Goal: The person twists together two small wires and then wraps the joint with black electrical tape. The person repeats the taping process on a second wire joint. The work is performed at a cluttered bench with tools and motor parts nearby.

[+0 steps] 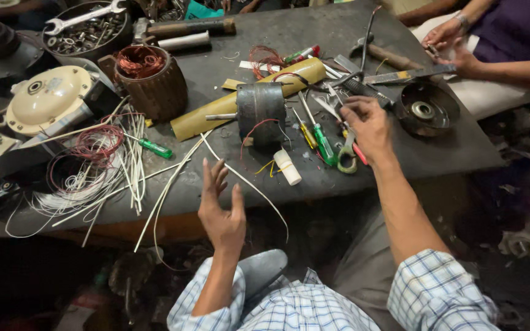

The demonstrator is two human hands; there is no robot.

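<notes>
Head view: right hand (368, 125) fingers curled onto steel scissors (346, 153), left hand (222, 211) fingers spread, empty.

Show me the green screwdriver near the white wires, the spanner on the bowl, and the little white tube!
green screwdriver (155, 148): head view, on its handle.
spanner (84, 17): head view, mid-shaft.
white tube (287, 167): head view, its middle.

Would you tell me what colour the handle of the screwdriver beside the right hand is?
Translucent green, seen in the head view: the screwdriver lies left of the right hand.
</notes>
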